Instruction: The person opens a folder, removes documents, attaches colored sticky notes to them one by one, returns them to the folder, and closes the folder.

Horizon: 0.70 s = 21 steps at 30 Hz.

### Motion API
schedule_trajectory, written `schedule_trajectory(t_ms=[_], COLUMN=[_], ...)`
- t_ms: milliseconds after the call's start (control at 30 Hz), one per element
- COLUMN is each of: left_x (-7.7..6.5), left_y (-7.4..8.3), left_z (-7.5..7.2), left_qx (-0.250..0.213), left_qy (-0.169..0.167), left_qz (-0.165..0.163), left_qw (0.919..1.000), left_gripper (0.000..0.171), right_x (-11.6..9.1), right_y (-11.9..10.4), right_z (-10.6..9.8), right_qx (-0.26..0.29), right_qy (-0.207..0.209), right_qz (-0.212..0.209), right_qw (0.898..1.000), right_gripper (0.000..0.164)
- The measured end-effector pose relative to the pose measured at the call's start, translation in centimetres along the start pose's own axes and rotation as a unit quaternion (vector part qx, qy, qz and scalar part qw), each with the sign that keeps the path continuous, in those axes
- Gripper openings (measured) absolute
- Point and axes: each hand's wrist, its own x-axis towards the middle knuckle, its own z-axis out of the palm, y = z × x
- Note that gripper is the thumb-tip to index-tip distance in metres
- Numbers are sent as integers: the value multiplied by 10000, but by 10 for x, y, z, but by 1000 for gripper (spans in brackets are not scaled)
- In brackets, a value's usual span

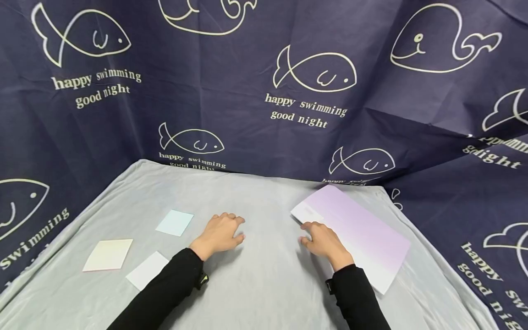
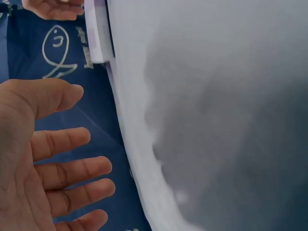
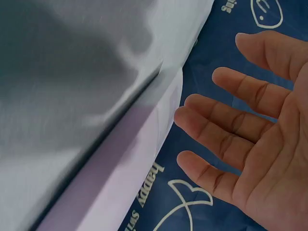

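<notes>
My left hand (image 1: 220, 233) hovers over the middle of the table, and its fingers are relaxed and spread in the left wrist view. It holds nothing. To its left lies a light blue paper square (image 1: 175, 222). My right hand (image 1: 325, 242), also bare of anything, hovers by the left edge of a flat, purple-to-white rectangular slab (image 1: 363, 229) and overlaps it in the head view. The right wrist view shows loosely bent fingers (image 3: 226, 137) with space between them. In the left wrist view the slab (image 2: 99, 36) has a visible thickness.
A pale yellow square pad (image 1: 108, 255) lies at the left of the grey cloth-covered table (image 1: 264, 284). Beside it is a white paper square (image 1: 147, 269), partly behind my left sleeve. A dark blue curtain (image 1: 247, 82) with fish drawings hangs around the table's far and side edges.
</notes>
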Motion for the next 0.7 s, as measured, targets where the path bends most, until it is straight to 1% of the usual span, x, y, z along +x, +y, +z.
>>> schedule_trajectory(t_ms=[200,300,500,700], left_x=[24,34,48,60], left_y=[23,33,54,80], left_z=[8,13,25,33], left_qx=[-116,-128,-137,-233], left_qy=[-179,-223,-320,-473], left_qz=[178,263,421,600], left_qw=[9996,9993,9985,9968], left_gripper=[41,41,42,42], right_x=[-6,-10,-22,-42], right_y=[18,29,58,90], right_z=[-10,-15,-28,-44], right_qx=[-83,-80,-75,161], right_qy=[126,175,291,347], right_qz=[225,344,640,1034], right_qw=[9996,9992,9975,9939], right_gripper=[32,33,34,34])
